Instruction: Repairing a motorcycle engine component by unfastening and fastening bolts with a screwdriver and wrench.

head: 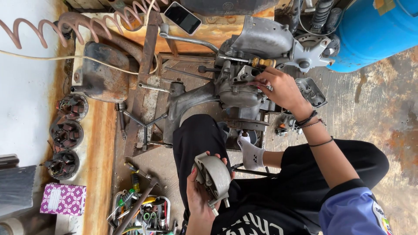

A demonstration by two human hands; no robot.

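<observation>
Engine (235,87): we see it lying on the floor ahead of our knees, long axis left to right.
Right hand (278,87): nearer, fingers pinching a fitting on its top.
Left hand (198,196): clasping a round metal cover (213,174) over our lap, well apart.

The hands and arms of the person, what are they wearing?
Both hands are bare, with no gloves. The right hand has dark bands around its wrist, and one more thin dark band sits farther up the forearm. Higher up, that arm has a black sleeve with a blue part near the shoulder. The left hand shows no bands or sleeve in the head view.
</observation>
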